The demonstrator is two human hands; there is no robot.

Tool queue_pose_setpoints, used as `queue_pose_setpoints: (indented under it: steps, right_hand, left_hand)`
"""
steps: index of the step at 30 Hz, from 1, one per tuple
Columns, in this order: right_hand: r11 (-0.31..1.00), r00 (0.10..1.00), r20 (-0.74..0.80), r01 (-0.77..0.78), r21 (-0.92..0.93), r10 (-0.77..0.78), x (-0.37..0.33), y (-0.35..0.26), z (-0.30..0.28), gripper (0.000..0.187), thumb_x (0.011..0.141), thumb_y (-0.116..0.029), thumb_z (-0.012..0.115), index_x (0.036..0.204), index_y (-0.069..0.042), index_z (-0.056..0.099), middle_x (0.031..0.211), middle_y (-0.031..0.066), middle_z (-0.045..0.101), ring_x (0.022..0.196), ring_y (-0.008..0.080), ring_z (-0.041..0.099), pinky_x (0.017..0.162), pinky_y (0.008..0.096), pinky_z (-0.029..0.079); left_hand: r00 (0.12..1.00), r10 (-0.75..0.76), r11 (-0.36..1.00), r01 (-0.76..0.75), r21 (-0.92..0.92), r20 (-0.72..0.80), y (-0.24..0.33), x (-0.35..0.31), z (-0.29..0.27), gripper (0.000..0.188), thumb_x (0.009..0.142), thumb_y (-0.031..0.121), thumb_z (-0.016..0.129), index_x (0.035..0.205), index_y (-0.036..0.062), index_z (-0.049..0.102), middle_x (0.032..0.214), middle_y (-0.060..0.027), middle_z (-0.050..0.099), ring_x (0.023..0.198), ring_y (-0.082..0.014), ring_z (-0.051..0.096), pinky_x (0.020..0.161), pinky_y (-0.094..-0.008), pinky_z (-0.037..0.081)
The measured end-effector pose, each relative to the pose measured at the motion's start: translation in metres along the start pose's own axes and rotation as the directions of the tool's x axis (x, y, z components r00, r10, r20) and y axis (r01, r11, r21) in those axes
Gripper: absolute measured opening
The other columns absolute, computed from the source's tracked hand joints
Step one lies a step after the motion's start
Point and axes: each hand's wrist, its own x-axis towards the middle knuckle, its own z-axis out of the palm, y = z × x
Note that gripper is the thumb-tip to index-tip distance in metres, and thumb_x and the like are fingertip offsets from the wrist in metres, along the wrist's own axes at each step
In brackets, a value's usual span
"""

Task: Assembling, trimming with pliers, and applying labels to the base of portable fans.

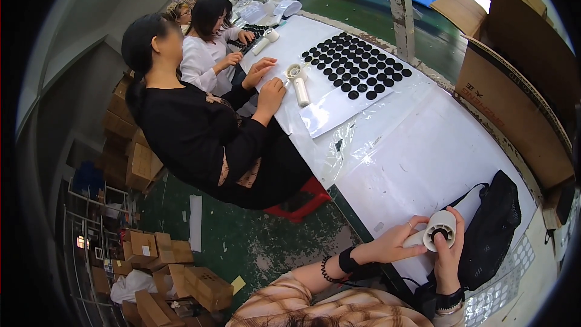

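Observation:
Over the near end of the table I hold a white plastic housing with a round open head and a short handle [440,225], shaped like a small hair dryer or hand fan. My left hand [393,243] grips its handle side. My right hand [449,255] wraps the round head, the thumb pressed at its dark centre. Whether a separate black part sits under that thumb, I cannot tell. Beside my right hand lies a black mesh bag [497,230]. A clear sheet of round stickers [499,290] is near my right wrist.
Many black discs [357,63] lie in rows on the white-covered table [411,139]. Two co-workers [200,121] sit along its left side, near another white housing [299,88]. Cardboard boxes [514,103] stand along the right edge, by a metal post [399,12]. A red stool [299,201] is below.

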Motion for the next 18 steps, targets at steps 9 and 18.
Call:
queue_pose_setpoints:
  steps: [9, 18]
  right_hand:
    - [1.000, 1.000, -0.003, -0.001, -0.002, 0.001, 0.0003, 0.0011, -0.0008, 0.056, 0.078, -0.012, 0.060, 0.128, -0.003, 0.036, 0.107, 0.0062, 0.048, 0.098, 0.0139, 0.048, 0.087, 0.0256, 0.039]
    - [1.000, 1.000, -0.009, 0.001, -0.009, -0.001, 0.0002, 0.0025, -0.0011, 0.056, 0.078, -0.013, 0.061, 0.128, -0.003, 0.036, 0.107, 0.0064, 0.048, 0.098, 0.0142, 0.048, 0.087, 0.0258, 0.039]
  left_hand:
    - [1.000, 0.014, 1.000, -0.014, -0.010, 0.005, -0.0035, 0.0008, 0.0001, 0.060, 0.084, 0.026, 0.061, 0.129, 0.0032, 0.028, 0.101, -0.0186, 0.062, 0.092, -0.0239, 0.059, 0.081, -0.0313, 0.042]
    - [0.999, 0.006, 0.999, -0.005, -0.050, 0.031, -0.0076, 0.0014, 0.0000, 0.060, 0.085, 0.016, 0.061, 0.132, 0.0036, 0.025, 0.102, -0.0126, 0.059, 0.093, -0.0131, 0.054, 0.079, -0.0272, 0.042]
